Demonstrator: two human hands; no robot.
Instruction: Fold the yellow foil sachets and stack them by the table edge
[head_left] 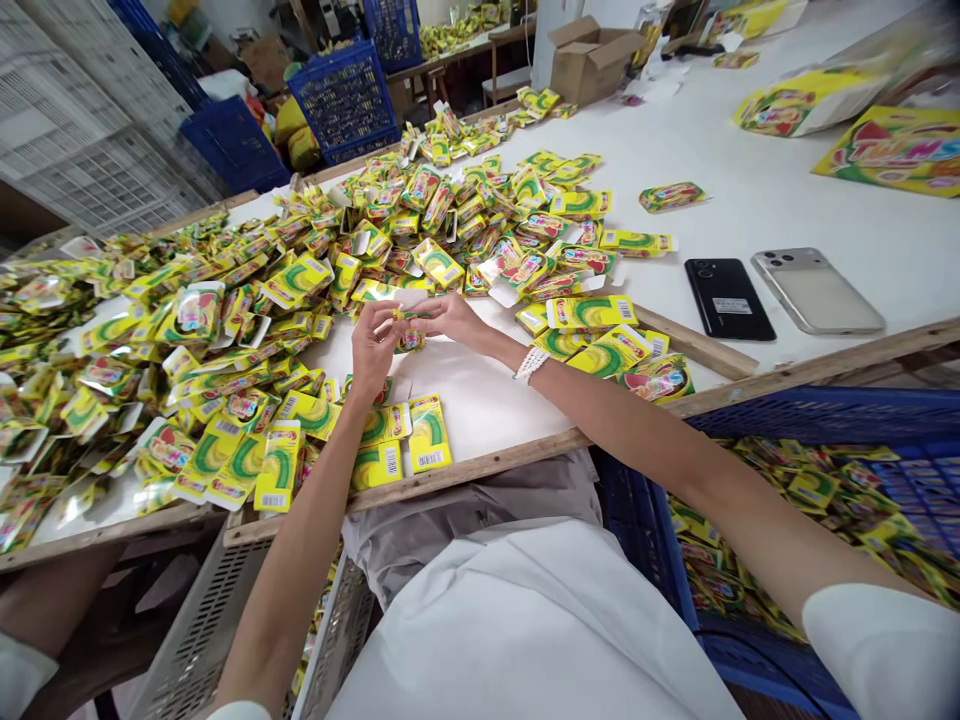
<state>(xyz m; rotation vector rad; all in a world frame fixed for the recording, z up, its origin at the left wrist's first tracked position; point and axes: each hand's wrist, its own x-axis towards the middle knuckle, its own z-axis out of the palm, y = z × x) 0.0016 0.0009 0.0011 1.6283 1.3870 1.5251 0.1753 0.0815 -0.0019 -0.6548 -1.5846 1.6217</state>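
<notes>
My left hand [375,345] and my right hand [452,322] meet over the white table, fingers pinched on a small yellow-green candy box [410,341]. Fingers cover most of the box, so I cannot tell whether its flap is open. A white bead bracelet [531,364] circles my right wrist. Just beyond my hands rises a big heap of similar candy boxes [439,262], several with white flaps sticking out. Near my left forearm, a few flat yellow boxes [429,432] lie by the table's front edge. More boxes [600,345] lie beside my right forearm.
A black phone [729,298] and a silver phone [817,290] lie at the right. Farther back are a filled candy pouch [671,196], large yellow bags [896,150] and a cardboard carton [594,58]. A blue crate [795,400] holding pouches stands below the wooden edge [487,465].
</notes>
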